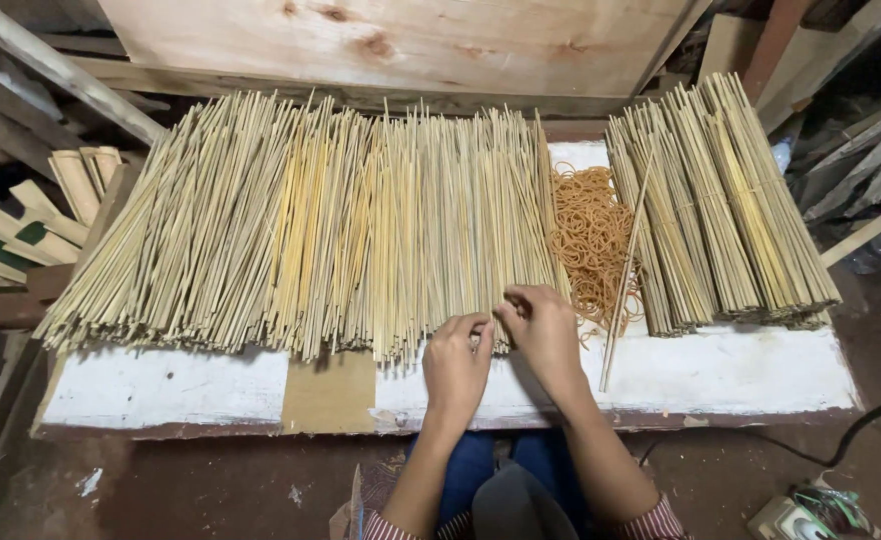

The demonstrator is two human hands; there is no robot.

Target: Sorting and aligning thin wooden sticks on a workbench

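Bamboo sticks, thin, straight and pale yellow-green, lie fanned in a wide loose heap across the white-painted table, and both hands work at their near ends. The left hand curls with its fingertips pinched on a few stick tips; the right hand does the same just beside it, fingers bent and closed on the ends. It looks like a picking-out step, a small count being gathered, which calls for a fine pinch to separate slippery slivers. Right of the hands lies a tangle of tan rubber bands, one loose stick across it, then tied bundles. Behind stands a rough plywood board.
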